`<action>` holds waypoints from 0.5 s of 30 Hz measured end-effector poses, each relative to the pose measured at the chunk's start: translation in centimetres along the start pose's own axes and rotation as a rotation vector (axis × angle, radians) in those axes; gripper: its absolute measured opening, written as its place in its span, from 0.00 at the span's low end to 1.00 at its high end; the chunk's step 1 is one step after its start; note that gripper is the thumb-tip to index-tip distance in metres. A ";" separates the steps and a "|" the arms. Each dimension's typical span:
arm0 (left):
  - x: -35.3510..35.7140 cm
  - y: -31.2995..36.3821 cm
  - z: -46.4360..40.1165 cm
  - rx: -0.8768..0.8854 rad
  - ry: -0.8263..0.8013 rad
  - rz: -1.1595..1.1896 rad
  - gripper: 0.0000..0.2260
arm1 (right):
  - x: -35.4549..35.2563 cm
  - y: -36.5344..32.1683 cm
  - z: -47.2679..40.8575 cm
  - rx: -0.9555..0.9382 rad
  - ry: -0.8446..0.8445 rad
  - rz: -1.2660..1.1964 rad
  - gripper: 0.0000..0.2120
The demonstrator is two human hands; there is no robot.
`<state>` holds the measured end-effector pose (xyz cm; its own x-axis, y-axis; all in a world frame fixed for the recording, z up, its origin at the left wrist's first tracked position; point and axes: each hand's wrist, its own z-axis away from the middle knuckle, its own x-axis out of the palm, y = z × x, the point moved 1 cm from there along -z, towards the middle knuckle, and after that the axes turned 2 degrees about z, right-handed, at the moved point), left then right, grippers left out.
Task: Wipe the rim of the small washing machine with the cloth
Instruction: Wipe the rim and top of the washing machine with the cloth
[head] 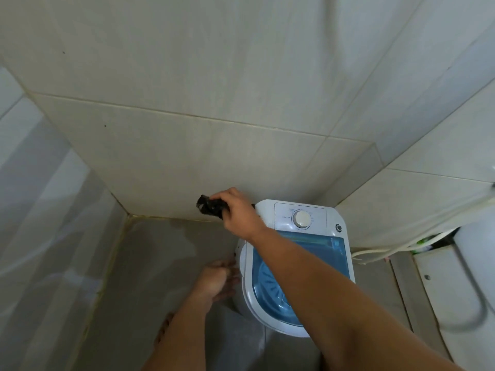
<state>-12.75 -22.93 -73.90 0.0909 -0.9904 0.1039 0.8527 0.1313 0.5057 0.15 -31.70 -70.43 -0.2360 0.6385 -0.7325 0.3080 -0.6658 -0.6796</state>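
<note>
Room: tiled corner, seen from above; pale beige wall tiles (187,145) with thin grout lines, a lighter glossy wall on the left
Floor: grey-beige floor tiles (166,263), yellowish staining along the joint where floor meets wall
Small washing machine (300,263): white body, standing on the floor in the corner, close to the back wall
Lid (273,285): translucent blue, closed; ribbed pulsator visible through it
Control panel: white, at the far end of the machine top, with one round dial (302,218) and a small dark button to its right
Rim (247,279): white band around the blue lid; left edge partly covered by the forearm
Cloth (211,206): dark, bunched, held in the air just left of the machine's far left corner, off the rim
Right hand (238,212): fingers curled round the cloth, arm reaching diagonally across the lid
Left hand (217,279): low beside the machine's left side; blurred, whether fingers are spread or closed cannot be told
Right of machine: white cord (375,254), part of a white fixture
</note>
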 end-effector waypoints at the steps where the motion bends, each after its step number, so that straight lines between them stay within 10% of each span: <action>1: -0.1 -0.1 0.1 0.002 -0.003 -0.002 0.14 | 0.6 -0.6 0.3 0.035 -0.065 -0.057 0.21; 15: -0.3 -0.1 0.3 0.018 -0.054 -0.048 0.12 | -6.9 3.9 2.7 0.185 0.239 0.187 0.20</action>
<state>-13.04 -22.60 -73.77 0.0214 -0.9920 0.1247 0.8458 0.0845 0.5268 0.47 -39.78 -68.12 0.0376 0.5565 -0.8300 0.1482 -0.8245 -0.5462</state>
